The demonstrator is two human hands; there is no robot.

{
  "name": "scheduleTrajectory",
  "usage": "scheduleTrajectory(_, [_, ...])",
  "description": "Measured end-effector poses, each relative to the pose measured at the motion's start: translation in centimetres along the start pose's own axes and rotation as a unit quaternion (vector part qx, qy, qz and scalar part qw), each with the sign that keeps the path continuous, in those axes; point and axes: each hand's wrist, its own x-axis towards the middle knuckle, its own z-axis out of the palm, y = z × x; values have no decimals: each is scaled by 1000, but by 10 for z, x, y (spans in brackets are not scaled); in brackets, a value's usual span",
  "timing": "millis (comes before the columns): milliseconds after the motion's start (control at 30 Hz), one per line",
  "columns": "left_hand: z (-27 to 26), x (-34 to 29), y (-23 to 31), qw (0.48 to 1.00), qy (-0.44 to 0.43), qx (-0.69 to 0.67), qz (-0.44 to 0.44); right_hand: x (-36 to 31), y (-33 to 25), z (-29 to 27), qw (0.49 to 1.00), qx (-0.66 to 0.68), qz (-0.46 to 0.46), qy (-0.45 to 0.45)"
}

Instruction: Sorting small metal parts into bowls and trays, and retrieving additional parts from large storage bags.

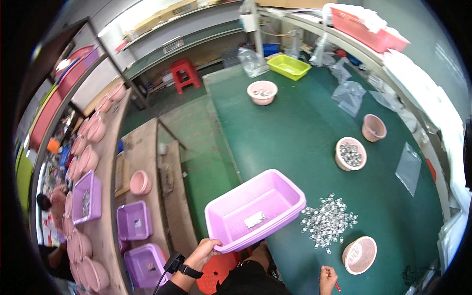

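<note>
My left hand point(205, 251) grips the near left corner of a purple plastic basin point(231, 209), thumb over the rim. The basin is tilted and reaches over the table's edge; its doubled rim looks like two basins nested. Inside lies a small white slip point(254, 219) with dark marks. On the table beside the basin is a loose heap of small silvery metal parts point(328, 221). At the lower edge my right hand point(327, 280) is closed around a slim red pen-like thing point(338, 286), mostly hidden by the fingers. Near it stands a pale pink basket point(360, 255) with a perforated bottom.
On the green table point(285, 132) stand a pink bowl of metal parts point(350, 154), a smaller pink bowl point(373, 128), another bowl point(262, 93), a yellow-green tray point(289, 67) and plastic bags point(349, 97). Left, shelves hold pink bowls point(88, 160) and purple basins point(134, 221). A red stool point(185, 75) stands behind.
</note>
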Motion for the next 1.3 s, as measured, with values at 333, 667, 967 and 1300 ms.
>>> scheduleTrajectory(333, [-47, -72, -125, 944, 153, -266, 123, -60, 5, -20, 982, -98, -109, -115])
scheduleTrajectory(667, [-134, -59, -151, 632, 357, -605, 328, -81, 6, -25, 980, -95, -97, -144])
scheduleTrajectory(967, [-184, -52, -115, 460, 466, -683, 324, -77, 28, -27, 982, -98, -94, -132])
scheduleTrajectory(1300, [-230, 1, -85, 464, 485, -697, 251, -87, 32, -21, 981, -154, -78, -89])
